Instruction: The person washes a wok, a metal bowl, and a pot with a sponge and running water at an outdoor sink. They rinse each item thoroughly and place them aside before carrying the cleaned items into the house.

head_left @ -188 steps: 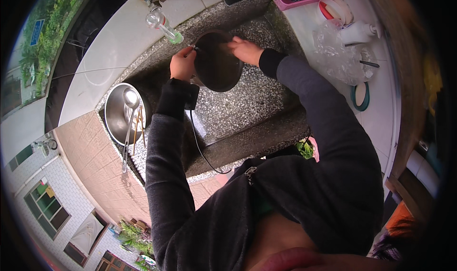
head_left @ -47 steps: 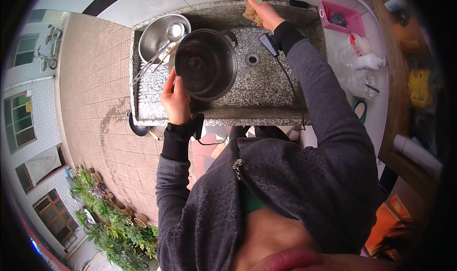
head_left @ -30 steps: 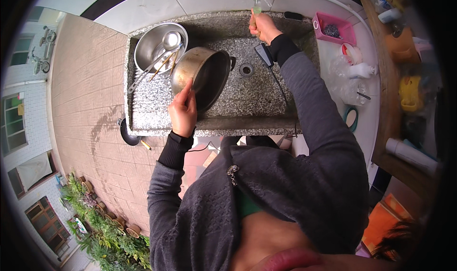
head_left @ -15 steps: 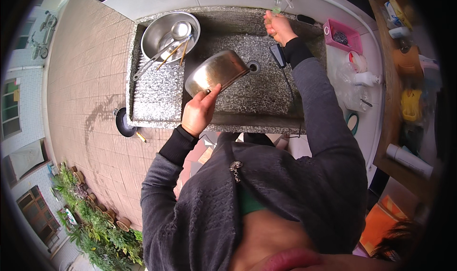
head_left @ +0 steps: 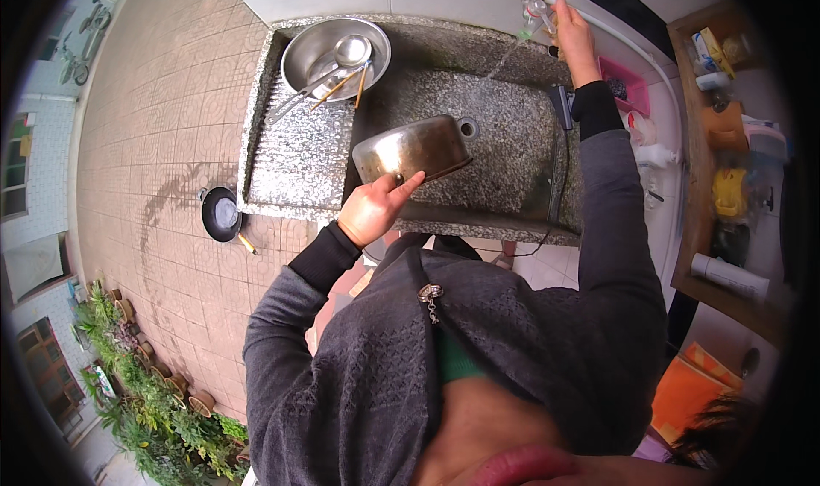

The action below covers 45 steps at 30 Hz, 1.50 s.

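My left hand [head_left: 373, 213] grips the near edge of a worn metal pot [head_left: 410, 149], thumb and forefinger on it. The pot is tipped on its side inside the speckled stone sink [head_left: 504, 166], near the drain hole [head_left: 467, 128]. At the far right, my right hand [head_left: 575, 46] is closed at the lever of the tap [head_left: 538, 9]; its fingertips are partly hidden. A thin stream of water [head_left: 506, 61] runs from the tap into the sink. Below my right wrist is a flat black object [head_left: 562, 106] with a dark cord.
A steel basin [head_left: 289, 59] holding a ladle [head_left: 352, 50] and wooden sticks [head_left: 337, 90] stands in the sink's left part. Right of the sink are a pink basket [head_left: 628, 80] and a wooden shelf [head_left: 683, 264]. A black frying pan [head_left: 224, 214] lies on the tiled floor.
My right hand has moved up and right to the tap lever, and running water now shows. The black object has shifted right with my wrist. The pot stays in my left hand, its tilt slightly changed.
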Available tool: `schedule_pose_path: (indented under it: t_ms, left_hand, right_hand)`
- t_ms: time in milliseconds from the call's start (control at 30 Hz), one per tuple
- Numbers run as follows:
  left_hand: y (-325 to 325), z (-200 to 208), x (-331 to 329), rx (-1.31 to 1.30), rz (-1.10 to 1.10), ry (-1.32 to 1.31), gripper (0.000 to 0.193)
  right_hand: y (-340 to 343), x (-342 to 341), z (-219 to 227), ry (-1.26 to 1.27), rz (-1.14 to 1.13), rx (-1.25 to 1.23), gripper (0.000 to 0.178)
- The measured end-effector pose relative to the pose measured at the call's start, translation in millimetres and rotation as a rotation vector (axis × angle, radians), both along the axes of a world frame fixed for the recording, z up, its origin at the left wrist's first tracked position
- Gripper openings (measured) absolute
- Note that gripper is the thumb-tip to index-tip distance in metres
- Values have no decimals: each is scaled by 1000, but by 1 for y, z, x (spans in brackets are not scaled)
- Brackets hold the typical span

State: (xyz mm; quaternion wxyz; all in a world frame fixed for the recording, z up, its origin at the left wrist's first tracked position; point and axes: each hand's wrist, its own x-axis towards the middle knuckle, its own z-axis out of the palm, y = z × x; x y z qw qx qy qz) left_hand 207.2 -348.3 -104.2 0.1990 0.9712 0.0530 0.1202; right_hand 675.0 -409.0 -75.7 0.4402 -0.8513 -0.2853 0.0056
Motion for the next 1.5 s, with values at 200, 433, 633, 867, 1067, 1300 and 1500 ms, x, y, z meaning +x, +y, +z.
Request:
schedule_pose_path:
  t_ms: [200, 433, 633, 867, 1067, 1300, 1500]
  left_hand:
    - [6, 7, -27, -13, 56, 13, 59]
    - [12, 11, -49, -55, 104, 12, 62]
    - [14, 13, -52, -22, 129, -24, 58]
    - [10, 4, -44, -28, 149, -41, 54]
    - [-1, 6, -32, -58, 154, -17, 51]
    - [-20, 12, -12, 5, 213, -14, 43]
    - [-33, 13, -2, -6, 227, 1, 44]
  right_hand:
    - [14, -28, 41, -544, 136, -503, 43]
    - [35, -42, 42, -531, 20, -644, 38]
    - [40, -41, 35, -341, -83, -573, 39]
    - [-22, -51, -4, 227, 32, 113, 53]
    - [-132, -104, -93, 1102, -17, 245, 60]
    - [-172, -116, -146, 1410, 170, 731, 33]
    - [-173, -121, -169, 500, 152, -438, 42]
